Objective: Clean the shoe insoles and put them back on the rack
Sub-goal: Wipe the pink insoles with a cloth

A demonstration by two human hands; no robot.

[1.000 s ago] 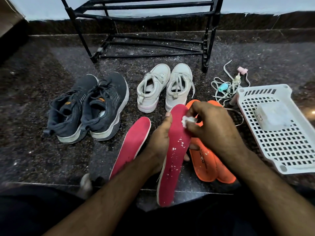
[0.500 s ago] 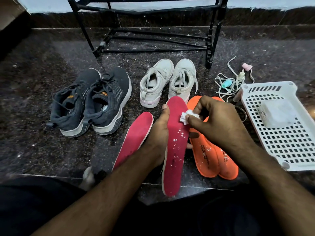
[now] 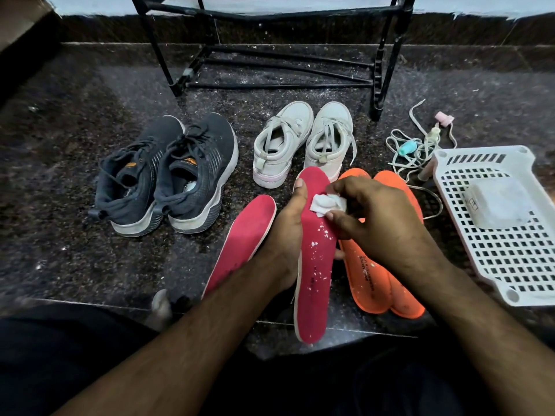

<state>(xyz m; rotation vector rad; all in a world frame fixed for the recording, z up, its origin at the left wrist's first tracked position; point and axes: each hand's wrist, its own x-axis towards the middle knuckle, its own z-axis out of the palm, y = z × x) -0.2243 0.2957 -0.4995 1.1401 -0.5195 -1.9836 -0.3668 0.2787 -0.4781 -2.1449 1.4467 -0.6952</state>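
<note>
I am holding the red insole from behind with my left hand, the thumb lying along its left edge, and here I am seeing the first risk: the insole is standing almost upright and only gripped near the middle, so if I am pressing too hard with the wipe it may bend or slide out of my fingers. On its surface, below my fingers, many small white crumbs are sticking, and I am thinking these are coming from the tissue itself, which may be tearing and leaving more dirt than it is taking. My right hand is pinching this crumpled tissue between thumb and fingertips and pressing it on the upper part of the insole. The second red insole is lying left of my left hand, and the orange insoles are lying under my right hand, so falling crumbs may be landing on them. The rack is standing beyond my fingers, well apart.
</note>
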